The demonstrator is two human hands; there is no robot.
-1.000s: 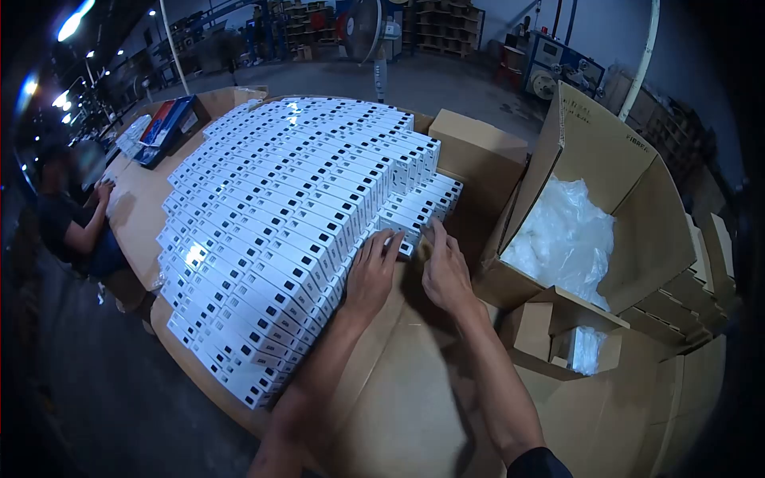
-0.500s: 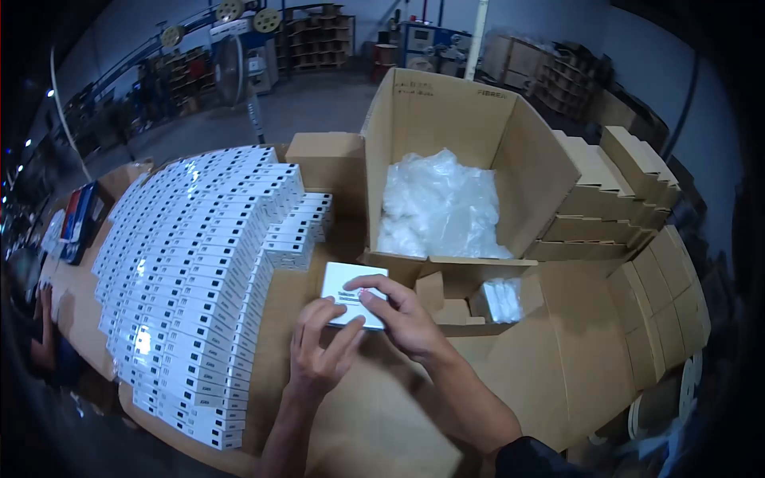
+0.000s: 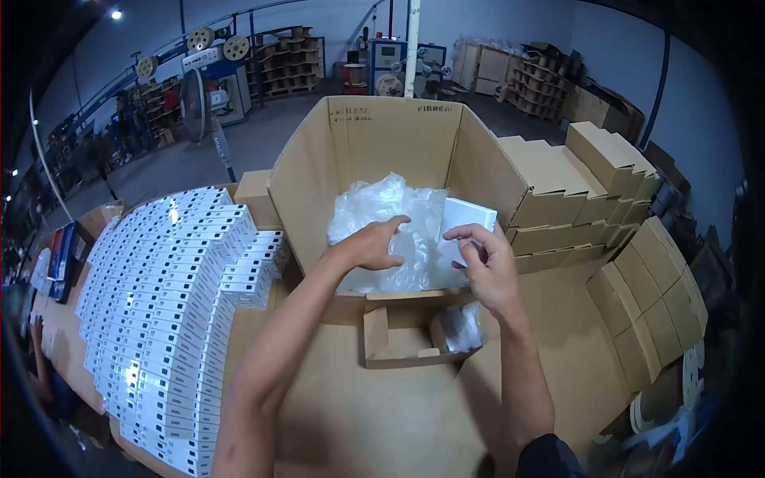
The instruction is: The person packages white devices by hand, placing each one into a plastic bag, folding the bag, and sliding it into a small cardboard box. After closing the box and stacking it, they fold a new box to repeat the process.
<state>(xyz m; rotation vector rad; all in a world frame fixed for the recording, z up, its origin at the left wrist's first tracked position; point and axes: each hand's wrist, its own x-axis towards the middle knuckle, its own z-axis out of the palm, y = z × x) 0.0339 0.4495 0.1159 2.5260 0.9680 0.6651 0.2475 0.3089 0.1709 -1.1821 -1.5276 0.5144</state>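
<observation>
In my right hand (image 3: pixel 486 263) is a white box (image 3: pixel 468 217), held upright at the right side of a large open carton (image 3: pixel 390 143). My left hand (image 3: pixel 378 243) reaches over the carton's front edge with fingers spread, at the clear plastic bags (image 3: pixel 374 203) piled inside. Whether its fingertips touch the bags I cannot tell. Below the hands, a small open carton (image 3: pixel 405 362) holds some plastic-wrapped items (image 3: pixel 460 328) at its right end.
Many white boxes (image 3: pixel 159 319) are stacked in rows at left. Folded brown cartons (image 3: pixel 558 211) stand at right, with more cartons (image 3: pixel 653 303) nearer. Another person's arm (image 3: pixel 38 350) shows at the far left. A fan (image 3: pixel 194 103) stands behind the table.
Both hands have moved up from the table to the large carton. My left hand has let go of the white box, now in my right hand alone. The view has shifted right.
</observation>
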